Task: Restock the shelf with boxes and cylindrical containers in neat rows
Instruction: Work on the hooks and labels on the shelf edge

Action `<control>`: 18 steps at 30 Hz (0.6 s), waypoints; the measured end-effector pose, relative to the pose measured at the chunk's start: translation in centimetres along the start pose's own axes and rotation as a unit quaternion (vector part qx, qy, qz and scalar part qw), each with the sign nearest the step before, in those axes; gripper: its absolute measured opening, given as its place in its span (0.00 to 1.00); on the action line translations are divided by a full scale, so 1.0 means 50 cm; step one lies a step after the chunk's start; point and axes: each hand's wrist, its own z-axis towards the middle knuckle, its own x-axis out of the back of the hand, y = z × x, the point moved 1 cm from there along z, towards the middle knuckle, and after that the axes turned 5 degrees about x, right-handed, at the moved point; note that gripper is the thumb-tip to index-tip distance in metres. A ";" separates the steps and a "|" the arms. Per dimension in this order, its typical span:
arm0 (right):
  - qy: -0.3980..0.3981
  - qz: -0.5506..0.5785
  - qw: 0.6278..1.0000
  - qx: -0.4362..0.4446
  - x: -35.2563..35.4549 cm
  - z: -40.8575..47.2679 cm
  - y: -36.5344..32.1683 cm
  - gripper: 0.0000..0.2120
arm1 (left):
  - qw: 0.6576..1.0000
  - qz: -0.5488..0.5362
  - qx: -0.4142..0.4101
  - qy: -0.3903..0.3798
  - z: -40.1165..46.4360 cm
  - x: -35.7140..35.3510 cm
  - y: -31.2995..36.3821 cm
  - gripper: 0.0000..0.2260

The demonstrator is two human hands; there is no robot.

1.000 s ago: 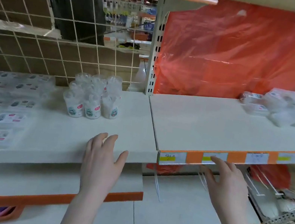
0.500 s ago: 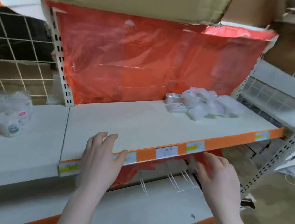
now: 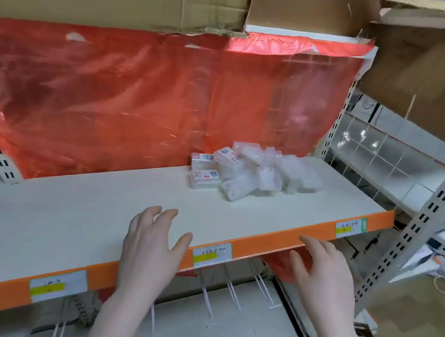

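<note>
Head view. Left hand (image 3: 152, 248), lower centre, and right hand (image 3: 324, 281), lower right, hover empty at the shelf (image 3: 87, 221) front edge, fingers loosely spread. A jumbled pile of clear plastic boxes (image 3: 247, 171) lies right of centre, against the red plastic sheet (image 3: 108, 100).

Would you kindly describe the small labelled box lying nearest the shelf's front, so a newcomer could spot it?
Find the white shelf with the orange front edge, backed by red plastic sheeting. Towards its right end lies a heap of clear boxes. The front labelled box sits at the heap's left, flat, its red-and-white label facing up.
</note>
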 end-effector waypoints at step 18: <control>-0.024 0.016 1.000 -0.001 -0.147 0.313 0.104 0.15 | 1.000 0.002 -0.004 -0.014 0.316 -0.175 0.072 0.23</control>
